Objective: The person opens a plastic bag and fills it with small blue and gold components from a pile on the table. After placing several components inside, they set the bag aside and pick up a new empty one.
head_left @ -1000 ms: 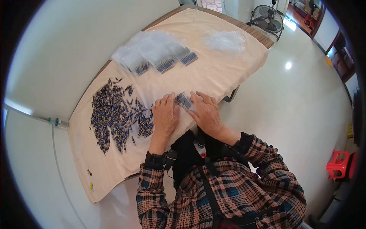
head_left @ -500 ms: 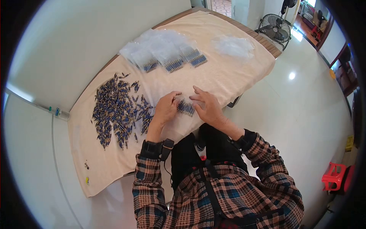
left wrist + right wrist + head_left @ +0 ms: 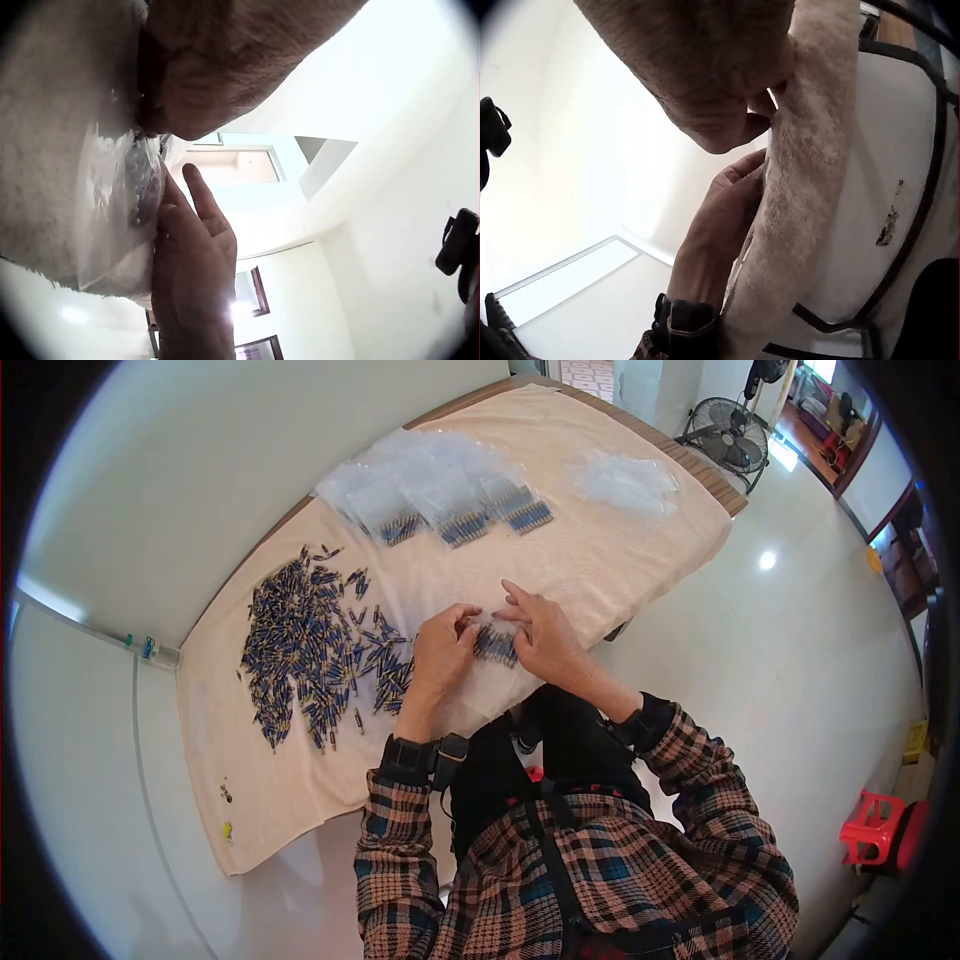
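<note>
On the cloth-covered table, a clear plastic bag (image 3: 465,705) lies between the two hands. Inside it, a row of small blue cylindrical pieces with brass-coloured ends (image 3: 496,647) shows through the film. At the bag's left side, my left hand (image 3: 443,655) has its fingers curled and pinches the film beside the row. My right hand (image 3: 550,645) is on the other side, index finger stretched out and thumb side against the row's right end. The left wrist view shows the shiny bag (image 3: 112,202) beside the right hand's thumb.
A large heap of loose blue pieces (image 3: 295,650) spreads left of the hands. Filled bags (image 3: 430,490) overlap at the back, against the wall. A stack of flat clear bags (image 3: 628,482) lies at the far right. A red stool (image 3: 872,828) and a fan (image 3: 725,435) stand on the floor.
The right hand has lifted its fingers from the bag and spread them. The row of pieces has turned to lie more level between the hands. The left hand's fingers have curled in.
</note>
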Motion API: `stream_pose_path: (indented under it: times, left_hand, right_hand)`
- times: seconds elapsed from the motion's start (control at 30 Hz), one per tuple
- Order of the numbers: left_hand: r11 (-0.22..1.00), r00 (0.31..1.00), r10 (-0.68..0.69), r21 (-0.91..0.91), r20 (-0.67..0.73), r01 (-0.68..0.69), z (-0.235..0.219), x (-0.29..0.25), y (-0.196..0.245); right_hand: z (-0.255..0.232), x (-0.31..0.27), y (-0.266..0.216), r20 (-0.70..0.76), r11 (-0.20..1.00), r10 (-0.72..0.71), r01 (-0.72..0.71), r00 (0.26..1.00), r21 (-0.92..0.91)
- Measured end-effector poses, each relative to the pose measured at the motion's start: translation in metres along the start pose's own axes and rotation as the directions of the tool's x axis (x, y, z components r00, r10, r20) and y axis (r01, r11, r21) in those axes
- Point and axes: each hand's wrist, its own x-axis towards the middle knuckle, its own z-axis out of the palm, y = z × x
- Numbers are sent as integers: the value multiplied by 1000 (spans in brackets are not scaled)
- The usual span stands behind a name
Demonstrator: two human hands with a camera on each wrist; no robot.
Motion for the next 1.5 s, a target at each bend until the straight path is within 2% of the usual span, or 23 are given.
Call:
stream_pose_path:
  times: [0.1,0.2,0.3,0.4,0.63,0.77,1.0,1.1,1.13,1.23,1.37,1.43,1.5]
  left_hand:
    - [997,998,56,48,-39,-55,1,-1,-1]
    - [998,998,46,46,-48,-44,2,-3,-1]
    - [998,998,42,45,-53,-40,1,-7,1]
    - [998,997,47,38,-54,-45,1,-8,1]
    - [964,995,-15,-264,95,40,-9,-1,-9]
    - [936,988,-37,-342,151,87,-12,0,-11]
    - [947,988,0,-316,155,50,-11,-1,-13]
    - [954,988,4,-295,154,42,-10,-2,-13]
    - [963,988,1,-268,158,41,-11,-3,-12]
    - [974,987,26,-225,156,10,-14,-3,-10]
    - [983,989,84,-172,121,-63,-10,-8,-11]
    - [986,989,131,-111,64,-123,-7,-8,-10]
    - [986,988,139,-96,63,-132,-8,-8,-9]
  right_hand:
    - [0,0,-3,11,1000,-1,1,1000,-11]
    - [-2,1,-5,27,1000,19,-19,999,-6]
    - [0,4,-1,49,991,26,-32,998,126]
    - [-1,4,-1,39,995,16,-20,999,96]
    - [6,7,0,16,999,9,-10,1000,45]
    - [6,8,-1,-1,999,-24,24,1000,23]
    - [3,10,-2,60,999,-17,14,998,48]
    - [-1,11,0,130,965,2,-36,992,260]
    - [-2,9,0,129,965,3,-36,992,258]
    - [-7,-3,-4,1,996,-53,53,999,74]
    - [-15,-16,-5,-9,999,-46,46,999,-23]
    - [-16,-15,-8,2,999,-35,35,999,-29]
    - [-17,-12,-11,18,999,-17,18,1000,-33]
